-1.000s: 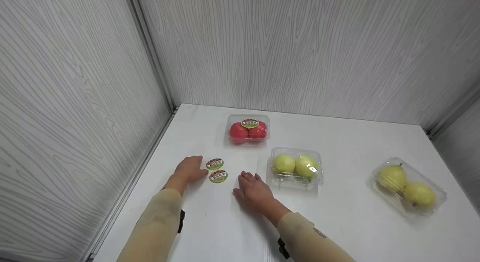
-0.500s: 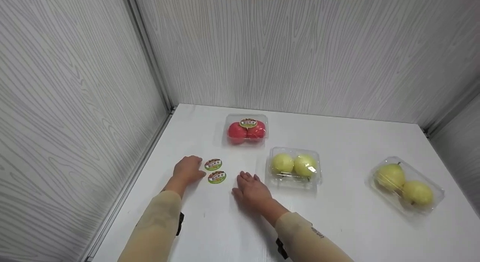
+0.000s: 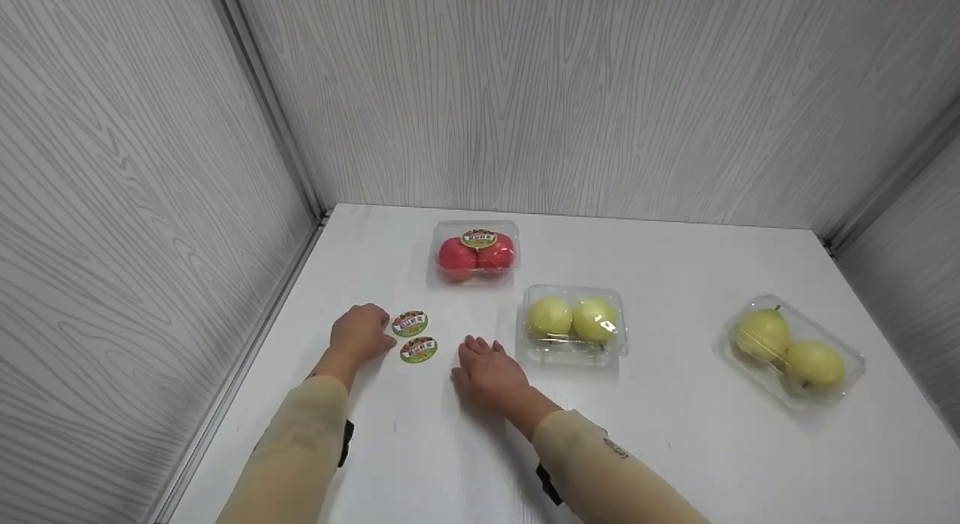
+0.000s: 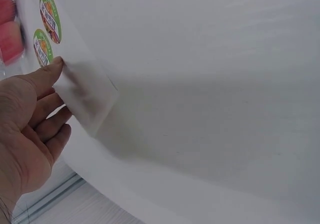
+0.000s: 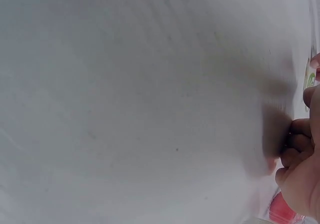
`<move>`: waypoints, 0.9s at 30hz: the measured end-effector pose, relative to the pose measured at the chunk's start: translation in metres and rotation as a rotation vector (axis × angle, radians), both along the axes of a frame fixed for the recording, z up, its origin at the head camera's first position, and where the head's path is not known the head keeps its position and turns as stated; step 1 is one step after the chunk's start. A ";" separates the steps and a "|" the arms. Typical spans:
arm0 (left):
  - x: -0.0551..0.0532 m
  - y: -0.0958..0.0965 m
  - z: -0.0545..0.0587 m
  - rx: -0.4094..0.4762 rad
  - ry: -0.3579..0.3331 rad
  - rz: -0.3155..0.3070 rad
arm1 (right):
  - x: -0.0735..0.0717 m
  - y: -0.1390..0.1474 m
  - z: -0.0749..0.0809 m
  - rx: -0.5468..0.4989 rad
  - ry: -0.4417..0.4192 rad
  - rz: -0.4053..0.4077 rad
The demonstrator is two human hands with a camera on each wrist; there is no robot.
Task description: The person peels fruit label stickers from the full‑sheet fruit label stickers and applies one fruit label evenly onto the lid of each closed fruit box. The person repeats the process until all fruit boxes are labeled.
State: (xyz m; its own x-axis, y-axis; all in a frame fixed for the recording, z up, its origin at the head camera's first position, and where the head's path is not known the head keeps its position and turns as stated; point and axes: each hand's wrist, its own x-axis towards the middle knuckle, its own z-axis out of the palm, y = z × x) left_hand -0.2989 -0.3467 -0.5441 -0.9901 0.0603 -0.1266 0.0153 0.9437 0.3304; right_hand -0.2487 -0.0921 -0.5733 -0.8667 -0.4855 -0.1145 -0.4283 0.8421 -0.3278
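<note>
In the left wrist view my left hand (image 4: 30, 119) pinches the edge of a thin white backing sheet (image 4: 90, 103), thumb on top and fingers beneath. One corner of this sheet is lifted and casts a shadow. Two oval fruit labels, an upper label (image 3: 410, 323) and a lower label (image 3: 418, 350), lie on it just right of the left fingertips. My right hand (image 3: 489, 374) rests palm down, fingers extended, right of the labels and left of a clear box of two pale pears (image 3: 574, 320). Its fingers are partly in sight in the right wrist view.
Behind the labels stands a clear box (image 3: 476, 254) of two red fruits, with an oval label on its lid. Another clear box (image 3: 791, 351) with two pears sits at an angle on the far right. Wood-grain panels (image 3: 525, 96) enclose the white table (image 3: 637, 464).
The head view has shifted, so everything sits a little farther left and higher. Both hands keep nearly the same place beside the labels.
</note>
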 end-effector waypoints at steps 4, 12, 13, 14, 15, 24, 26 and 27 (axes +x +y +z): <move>-0.001 -0.001 0.002 0.020 0.031 0.006 | -0.002 -0.001 0.001 0.008 -0.002 -0.007; -0.001 -0.002 0.008 0.062 0.004 0.019 | 0.000 -0.001 0.002 0.011 0.011 -0.008; -0.001 -0.002 0.008 0.069 -0.005 0.018 | 0.000 -0.001 0.002 0.011 0.010 -0.008; -0.002 -0.003 0.009 0.075 -0.014 0.016 | 0.000 -0.001 0.002 0.011 0.010 -0.008; -0.003 -0.004 0.010 0.082 -0.022 0.012 | 0.000 -0.001 0.002 0.010 0.012 -0.009; -0.012 -0.010 0.020 0.215 -0.148 0.015 | -0.001 -0.001 0.001 0.019 -0.019 -0.024; -0.015 -0.010 0.021 0.257 -0.176 0.035 | -0.001 -0.001 0.000 0.009 -0.015 -0.024; -0.016 -0.010 0.023 0.277 -0.186 0.042 | -0.001 0.000 0.000 0.004 -0.007 -0.021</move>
State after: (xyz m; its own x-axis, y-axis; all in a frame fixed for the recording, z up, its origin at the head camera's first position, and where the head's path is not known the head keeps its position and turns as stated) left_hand -0.3146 -0.3566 -0.5216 -0.9539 0.0778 -0.2899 -0.1061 0.8161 0.5681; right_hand -0.2494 -0.0924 -0.5733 -0.8759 -0.4667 -0.1221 -0.4083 0.8521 -0.3275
